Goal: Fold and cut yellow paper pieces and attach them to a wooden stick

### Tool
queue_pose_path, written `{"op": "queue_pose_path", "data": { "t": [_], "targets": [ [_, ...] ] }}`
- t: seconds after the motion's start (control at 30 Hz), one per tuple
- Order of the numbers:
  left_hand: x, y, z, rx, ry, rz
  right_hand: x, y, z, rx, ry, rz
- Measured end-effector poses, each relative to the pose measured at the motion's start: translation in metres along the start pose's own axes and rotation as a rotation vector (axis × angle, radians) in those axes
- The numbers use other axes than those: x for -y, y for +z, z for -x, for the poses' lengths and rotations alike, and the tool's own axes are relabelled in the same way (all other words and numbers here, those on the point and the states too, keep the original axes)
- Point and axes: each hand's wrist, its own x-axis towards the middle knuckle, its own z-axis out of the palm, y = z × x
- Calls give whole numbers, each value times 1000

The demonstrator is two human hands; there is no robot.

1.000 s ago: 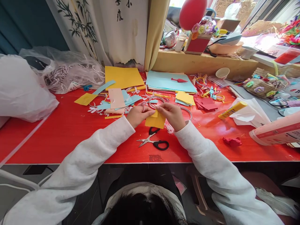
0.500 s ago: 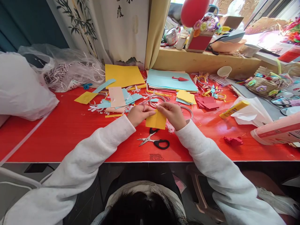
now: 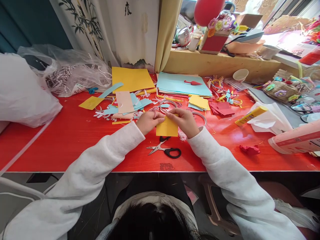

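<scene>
Yellow ppr (image 3: 167,128) is pinched w/ both hands (image 3: 185,122).

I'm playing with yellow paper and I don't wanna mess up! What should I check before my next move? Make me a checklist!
1. Yellow paper held by both your left hand and right hand: ok, fingertips of each are at its top edge.
2. Scissors closed: not ok, the blades are spread apart on the red table, just on your side of the paper.
3. Glue stick lying on the table to your right: ok.
4. Glue stick's cap on tight: cannot tell.
5. Small yellow spare sheets on the table: ok, beyond your right hand.
6. Paper's edges lined up: cannot tell, your fingers cover part of the top.
</scene>
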Motion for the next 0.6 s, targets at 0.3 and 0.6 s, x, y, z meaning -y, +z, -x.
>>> {"op": "queue_pose_path", "data": {
  "t": [0.3, 0.6],
  "targets": [
    [-7, 1, 2, 0, 38, -42, 0, 4, 0, 54, 40, -52],
    [-2, 0, 3, -43, 31, -75, 0, 4, -2, 12, 49, -47]
  ]
}}
